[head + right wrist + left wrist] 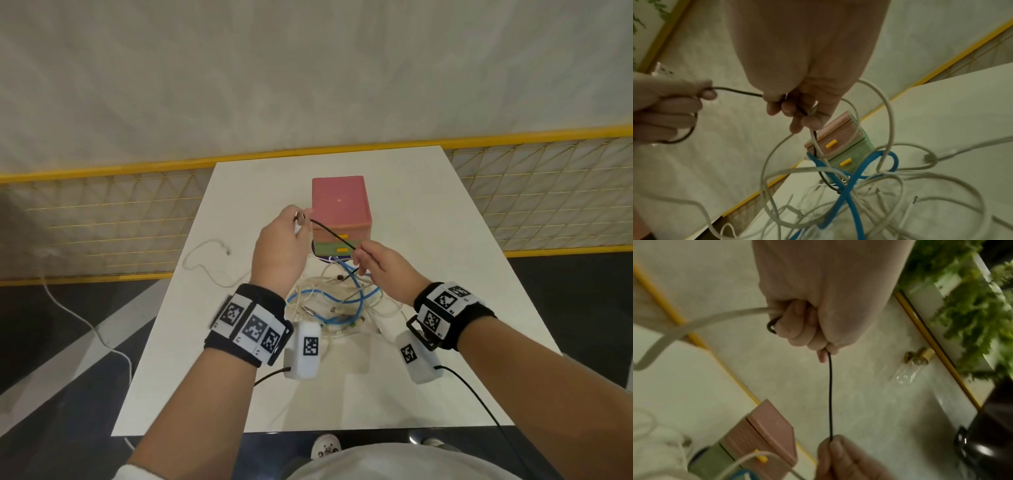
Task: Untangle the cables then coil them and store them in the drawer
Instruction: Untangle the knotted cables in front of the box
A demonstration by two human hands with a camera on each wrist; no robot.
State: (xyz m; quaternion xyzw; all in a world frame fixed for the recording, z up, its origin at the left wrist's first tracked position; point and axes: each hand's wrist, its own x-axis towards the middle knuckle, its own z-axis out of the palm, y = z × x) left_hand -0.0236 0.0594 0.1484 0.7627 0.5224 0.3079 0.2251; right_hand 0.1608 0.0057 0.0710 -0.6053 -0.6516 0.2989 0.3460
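Cables [337, 301] lay tangled on the white table [445, 240] at 6 o'clock from the closed drawer box [340, 205]. Left hand [281, 246] pinched the black cable [334, 234] by its plug; right hand [387, 270] pinched it further along. Untangling seemed underway; next, the black cable probably needed pulling free of the blue cable [851, 183].

White rectangular table [428, 212], plain top. Resting on it: a small drawer unit [340, 212] with pink upper and green lower sections and yellow handles, just beyond the two raised hands; a tangle of white and blue cables [337, 301] directly beneath the hands, against the unit's front; one thin white cable [202, 263] left of the grip, trailing over the table's left edge.
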